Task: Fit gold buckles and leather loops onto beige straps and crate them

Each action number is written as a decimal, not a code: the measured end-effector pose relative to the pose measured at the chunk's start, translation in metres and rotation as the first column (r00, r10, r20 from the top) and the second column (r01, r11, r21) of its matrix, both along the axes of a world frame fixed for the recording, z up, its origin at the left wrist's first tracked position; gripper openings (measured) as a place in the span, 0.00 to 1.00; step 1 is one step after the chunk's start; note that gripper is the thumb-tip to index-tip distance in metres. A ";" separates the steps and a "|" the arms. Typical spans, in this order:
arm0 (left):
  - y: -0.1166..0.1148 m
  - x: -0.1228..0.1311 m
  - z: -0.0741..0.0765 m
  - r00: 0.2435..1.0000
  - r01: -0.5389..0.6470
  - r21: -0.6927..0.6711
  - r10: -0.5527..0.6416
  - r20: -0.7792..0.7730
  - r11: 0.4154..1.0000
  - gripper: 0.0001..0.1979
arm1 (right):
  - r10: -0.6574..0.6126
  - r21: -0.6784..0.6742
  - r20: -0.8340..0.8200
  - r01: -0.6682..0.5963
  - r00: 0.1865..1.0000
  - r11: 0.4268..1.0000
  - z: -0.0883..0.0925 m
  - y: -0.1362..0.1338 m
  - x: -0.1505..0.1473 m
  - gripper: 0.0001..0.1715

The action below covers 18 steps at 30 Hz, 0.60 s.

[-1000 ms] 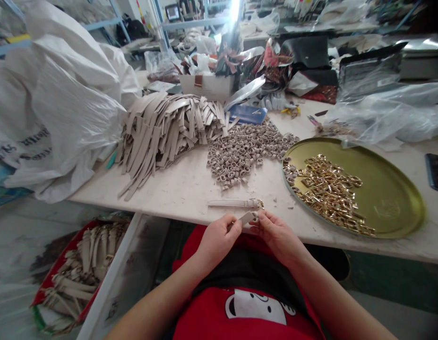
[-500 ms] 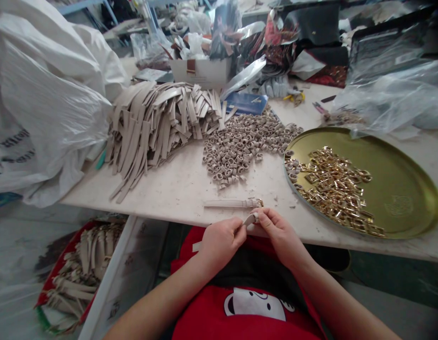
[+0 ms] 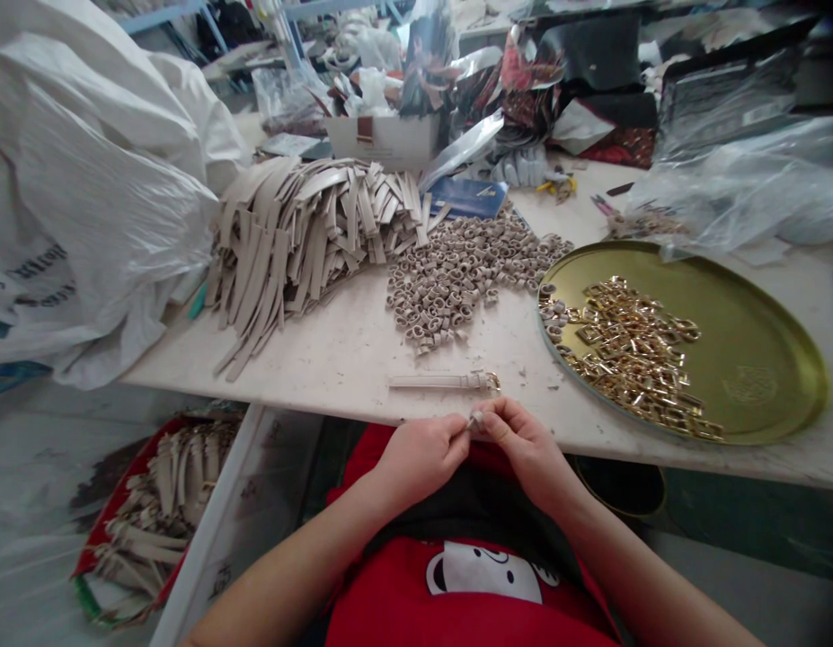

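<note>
My left hand (image 3: 420,454) and my right hand (image 3: 517,440) meet just below the table's front edge, fingers pinched together on one beige strap (image 3: 474,420). Only the strap's tip shows between my fingertips; the rest is hidden in my left hand. On the table right above my hands lies a finished beige strap with a gold buckle (image 3: 447,382). Farther back are a heap of beige straps (image 3: 308,234) and a pile of small beige loops (image 3: 460,274). A round brass tray (image 3: 759,359) at my right holds several gold buckles (image 3: 635,355).
A big white sack (image 3: 85,189) crowds the table's left end. A red crate of straps (image 3: 153,512) stands on the floor at lower left. Clear plastic bags (image 3: 746,193), a white box (image 3: 382,139) and clutter fill the back of the table.
More of the strap has slid into my left hand, so only its tip shows now. My hands have drawn closer together. The view has tilted down slightly.
</note>
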State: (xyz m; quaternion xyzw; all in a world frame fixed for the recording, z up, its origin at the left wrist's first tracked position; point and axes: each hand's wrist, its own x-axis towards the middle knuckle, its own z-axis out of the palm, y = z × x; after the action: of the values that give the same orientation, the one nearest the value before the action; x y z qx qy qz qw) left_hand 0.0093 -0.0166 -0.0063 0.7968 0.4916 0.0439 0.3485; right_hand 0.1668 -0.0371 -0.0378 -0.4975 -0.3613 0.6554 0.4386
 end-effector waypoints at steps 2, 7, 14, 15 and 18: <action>-0.001 -0.003 0.000 0.999 0.025 -0.020 -0.024 0.030 0.999 0.14 | 0.004 0.016 0.014 -0.004 1.000 1.000 0.000 -0.002 0.001 0.14; -0.007 0.000 -0.001 0.986 -0.054 -0.051 0.061 0.154 0.997 0.14 | 0.028 -0.119 -0.142 -0.045 0.989 0.992 0.002 -0.003 0.002 0.16; -0.017 -0.004 0.005 0.940 -0.107 -0.176 0.157 0.302 0.979 0.10 | 0.043 -0.083 -0.115 -0.053 0.992 0.995 0.005 -0.012 0.001 0.14; -0.019 -0.007 0.006 0.926 -0.104 -0.235 0.180 0.333 0.966 0.08 | 0.041 -0.073 -0.106 -0.049 0.994 0.996 0.006 -0.013 0.002 0.15; -0.023 -0.016 0.005 0.889 -0.120 -0.313 0.243 0.389 0.942 0.08 | 0.017 -0.060 -0.092 -0.023 0.996 0.998 0.010 -0.017 0.001 0.15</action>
State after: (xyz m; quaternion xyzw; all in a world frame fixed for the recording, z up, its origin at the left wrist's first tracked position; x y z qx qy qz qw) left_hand -0.0067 -0.0396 -0.0011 0.6609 0.4788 0.1779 0.5498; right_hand 0.1676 -0.0539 -0.0278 -0.4762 -0.3259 0.6926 0.4328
